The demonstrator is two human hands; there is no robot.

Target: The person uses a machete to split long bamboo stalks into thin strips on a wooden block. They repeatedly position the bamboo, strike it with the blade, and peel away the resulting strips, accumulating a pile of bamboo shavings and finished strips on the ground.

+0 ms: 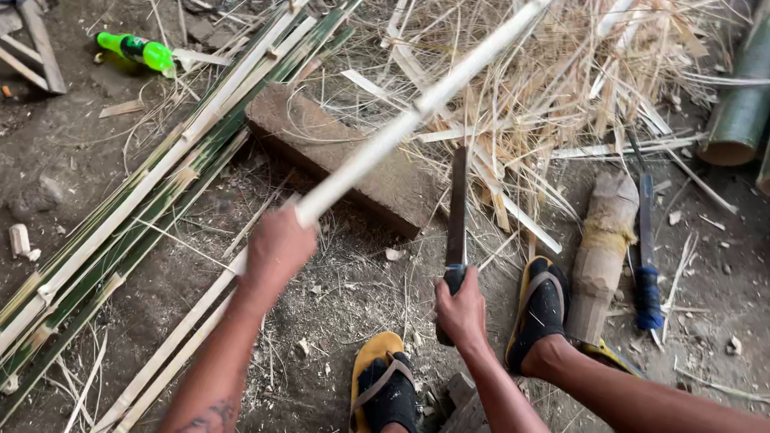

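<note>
My left hand (pixel 276 247) grips a long pale bamboo strip (pixel 415 116) that slants up to the top right, lifted over the ground. My right hand (pixel 461 310) holds a long dark knife (pixel 458 206) by its handle, blade pointing away from me and lying just right of the strip. Both sit above a brown wooden block (pixel 330 150) on the dirt. My feet in yellow-and-black sandals (pixel 382 390) rest below the hands.
A bundle of split green and pale bamboo strips (pixel 117 228) lies on the left. Dry shavings (pixel 552 71) pile up behind. A wooden mallet-like chunk (pixel 603 246), a blue-handled tool (pixel 647 248), thick green bamboo poles (pixel 752 88) and a green bottle (pixel 135 52) lie around.
</note>
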